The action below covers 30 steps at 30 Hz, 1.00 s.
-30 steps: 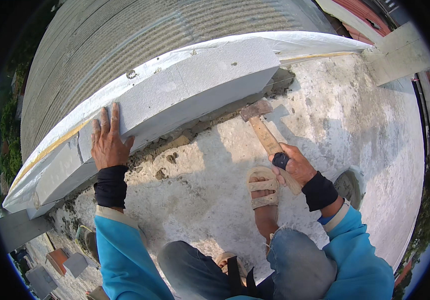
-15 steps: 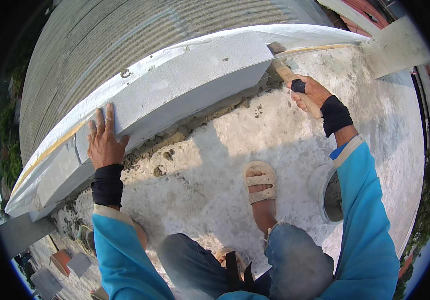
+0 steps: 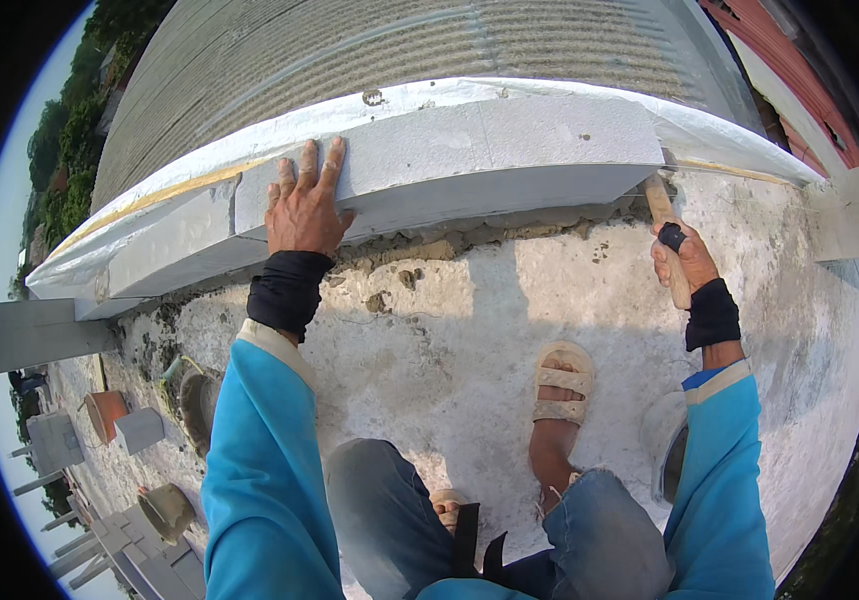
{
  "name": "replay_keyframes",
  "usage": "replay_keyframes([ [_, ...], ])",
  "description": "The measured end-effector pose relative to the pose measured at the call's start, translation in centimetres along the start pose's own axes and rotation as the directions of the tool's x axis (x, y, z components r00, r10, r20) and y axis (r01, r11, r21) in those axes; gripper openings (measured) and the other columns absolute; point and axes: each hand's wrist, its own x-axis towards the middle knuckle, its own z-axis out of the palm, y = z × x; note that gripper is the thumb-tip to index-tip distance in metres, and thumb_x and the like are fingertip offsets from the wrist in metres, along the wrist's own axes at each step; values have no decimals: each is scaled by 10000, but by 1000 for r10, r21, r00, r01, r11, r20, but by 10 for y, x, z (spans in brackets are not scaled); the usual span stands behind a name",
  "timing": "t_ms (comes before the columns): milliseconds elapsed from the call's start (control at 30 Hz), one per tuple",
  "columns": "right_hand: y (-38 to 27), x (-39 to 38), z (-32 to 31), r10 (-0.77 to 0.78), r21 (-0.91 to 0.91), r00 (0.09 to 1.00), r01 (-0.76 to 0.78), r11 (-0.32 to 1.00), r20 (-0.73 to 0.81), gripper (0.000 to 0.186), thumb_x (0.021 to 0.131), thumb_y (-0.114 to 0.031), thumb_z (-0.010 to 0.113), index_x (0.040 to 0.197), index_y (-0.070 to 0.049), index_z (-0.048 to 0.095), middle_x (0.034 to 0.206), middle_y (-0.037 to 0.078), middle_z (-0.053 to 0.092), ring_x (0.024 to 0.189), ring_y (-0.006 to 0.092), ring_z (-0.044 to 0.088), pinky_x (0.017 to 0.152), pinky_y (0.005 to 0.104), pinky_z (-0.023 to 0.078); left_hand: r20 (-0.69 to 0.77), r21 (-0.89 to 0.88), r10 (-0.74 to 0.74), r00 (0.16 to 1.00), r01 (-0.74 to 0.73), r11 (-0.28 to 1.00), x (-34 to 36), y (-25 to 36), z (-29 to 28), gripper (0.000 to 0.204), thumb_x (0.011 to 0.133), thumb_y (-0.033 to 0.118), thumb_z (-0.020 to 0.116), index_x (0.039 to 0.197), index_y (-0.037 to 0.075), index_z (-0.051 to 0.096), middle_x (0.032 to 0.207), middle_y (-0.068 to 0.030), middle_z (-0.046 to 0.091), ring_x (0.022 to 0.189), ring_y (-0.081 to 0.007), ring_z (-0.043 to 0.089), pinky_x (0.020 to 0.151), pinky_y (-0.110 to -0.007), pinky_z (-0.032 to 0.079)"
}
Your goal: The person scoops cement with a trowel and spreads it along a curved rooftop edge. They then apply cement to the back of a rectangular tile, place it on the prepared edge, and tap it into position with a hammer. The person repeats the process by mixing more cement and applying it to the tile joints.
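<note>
A row of pale grey lightweight concrete blocks (image 3: 510,138) lies along the far edge, on a bed of rough mortar (image 3: 430,250). My left hand (image 3: 307,212) rests flat on the blocks left of the middle, its fingers stretched over the top face and the thumb along the near edge. At the row's right end, my right hand (image 3: 688,262) is wrapped round the pale wooden handle (image 3: 661,200) of a tool. The handle's far end reaches the block's end, and whatever is beyond it is hidden there. Black wraps cover both wrists.
Beyond the blocks lies a corrugated roof (image 3: 400,60) edged with white sheeting. Concrete posts (image 3: 845,215) stand at both ends. A round pipe opening (image 3: 666,450) sits beside my right forearm. At left are buckets (image 3: 167,512) and loose blocks (image 3: 140,430). Thin string runs near the right end.
The view has turned, so the scene sits farther right and lower. Relative to the block's end, my right hand and the tool have come left and nearer me. The left hand stays on the blocks.
</note>
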Motion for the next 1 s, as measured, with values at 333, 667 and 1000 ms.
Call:
replay_keyframes([
  [333, 96, -137, 118, 157, 343, 960, -71, 937, -231, 198, 970, -273, 645, 1040, -120, 542, 688, 45, 579, 496, 178, 575, 442, 314, 498, 242, -744, 35, 970, 162, 649, -254, 2, -28, 782, 902, 280, 764, 1571, 152, 379, 1425, -200, 584, 1276, -398, 594, 1025, -446, 533],
  [667, 131, -72, 251, 530, -479, 733, -314, 820, 426, 261, 960, -238, 668, 1105, -44, 571, 709, 87, 616, 542, 215, 615, 516, 351, 520, 644, -671, -749, 156, 585, -456, -558, 15, 75, 434, 974, 132, 655, 1362, -52, 590, 1273, -232, 679, 1170, -302, 668, 1029, -375, 504],
  [1000, 62, -70, 366, 232, -616, 610, 786, -57, 757, 448, 857, -210, 724, 1192, 14, 527, 874, 276, 634, 769, 468, 644, 699, 504, 506, 82, -22, -933, -350, 935, -353, -594, -137, 240, 628, 1043, 450, 457, 1565, 105, 397, 1645, -147, 330, 1530, -349, 259, 1217, -569, 213],
])
